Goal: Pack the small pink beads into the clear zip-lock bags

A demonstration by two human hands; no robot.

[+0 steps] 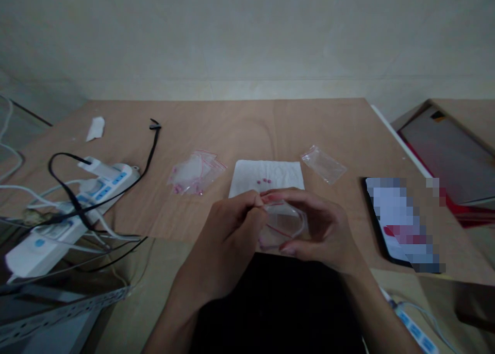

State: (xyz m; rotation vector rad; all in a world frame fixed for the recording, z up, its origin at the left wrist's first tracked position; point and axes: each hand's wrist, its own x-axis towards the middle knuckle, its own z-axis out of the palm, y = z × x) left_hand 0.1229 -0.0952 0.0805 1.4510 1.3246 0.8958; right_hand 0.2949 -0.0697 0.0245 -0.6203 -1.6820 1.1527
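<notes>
A small clear zip bag [284,221] with a red seal line is between my two hands, close to the table's front edge. The thumb and fingertips of my left hand [234,233] pinch its upper left corner. My right hand [328,225] curves round its right side, fingers along the top and thumb near the bottom. Some pinkish specks show at the bag's lower left; what they are is too blurred to tell. Just beyond my hands lies a white paper napkin [247,173] with several small red beads [264,181] on it, partly hidden by my fingers.
Left of the napkin is a pile of zip bags [197,171] with pinkish-red bits inside. One flat clear bag [323,163] lies to the right. A phone [398,225] rests at the right edge. A power strip [104,186] with tangled cables occupies the left, near a paper scrap [95,128].
</notes>
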